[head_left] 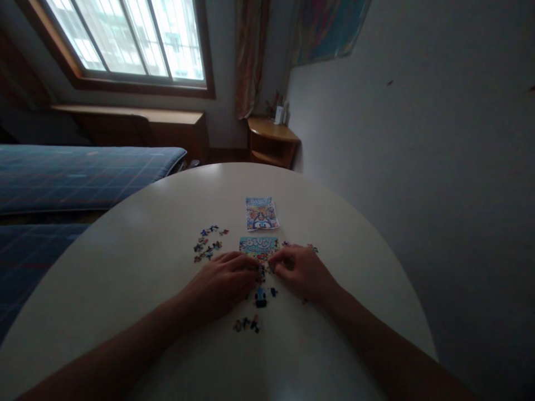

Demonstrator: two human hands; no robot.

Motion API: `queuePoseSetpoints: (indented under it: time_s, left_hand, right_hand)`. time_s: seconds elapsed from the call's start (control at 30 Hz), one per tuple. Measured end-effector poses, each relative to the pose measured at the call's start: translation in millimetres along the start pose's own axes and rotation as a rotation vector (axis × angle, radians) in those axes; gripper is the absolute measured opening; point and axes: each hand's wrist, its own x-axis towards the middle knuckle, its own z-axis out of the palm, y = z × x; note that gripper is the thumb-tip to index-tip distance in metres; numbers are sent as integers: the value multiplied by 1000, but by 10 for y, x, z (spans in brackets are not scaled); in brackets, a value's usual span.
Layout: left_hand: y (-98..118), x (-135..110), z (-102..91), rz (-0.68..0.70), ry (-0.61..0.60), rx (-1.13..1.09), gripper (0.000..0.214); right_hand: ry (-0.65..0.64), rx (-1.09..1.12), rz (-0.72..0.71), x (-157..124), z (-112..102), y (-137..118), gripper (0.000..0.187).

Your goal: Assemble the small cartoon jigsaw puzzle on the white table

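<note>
A partly joined jigsaw puzzle [259,244] lies on the white round table, its upper strip showing lettering on light blue. My left hand [225,278] rests over its left side, fingers stretched flat with the tips at the puzzle's middle. At the right edge my right hand [298,270] is closed, thumb and forefinger pinching what looks like a puzzle piece [271,268], mostly covered by the fingers. Just below, a joined blue and dark section [261,297] sits near the hands. Both hands hide part of the puzzle.
Loose puzzle pieces [208,245] are scattered left of the puzzle, with several more pieces [247,323] nearer me and a few partly behind my right hand. A printed picture sheet [261,214] lies beyond the puzzle. A plaid mattress [83,172] borders the table [334,223] on the left, a wall on the right.
</note>
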Motion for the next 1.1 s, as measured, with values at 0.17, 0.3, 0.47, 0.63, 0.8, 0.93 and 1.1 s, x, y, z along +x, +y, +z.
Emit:
queuePoseSetpoints:
  time_s: [0.17, 0.3, 0.47, 0.63, 0.8, 0.93, 1.1]
  left_hand:
    - [8, -18, -12, -14, -28, 16, 22]
    - [31, -14, -24, -11, -22, 22, 24]
    - [38, -10, -23, -13, -26, 27, 22]
    - [13, -26, 7, 2, -13, 22, 22]
    - [14, -22, -3, 10, -15, 33, 23]
    - [11, -21, 2, 11, -7, 25, 22]
    - [4, -20, 15, 31, 10, 19, 22]
  right_hand:
    - [1, -31, 0, -13, 15, -46, 21]
    - [23, -39, 22, -6, 43, -83, 17]
    - [5, -82, -27, -9, 8, -86, 14]
    - [-76, -116, -165, -29, -36, -25, 22]
    - [-70, -145, -146, -40, -7, 9, 13]
    - [-63, -164, -129, -39, -7, -10, 11]
    - [-77, -176, -103, -41, -36, -56, 17]
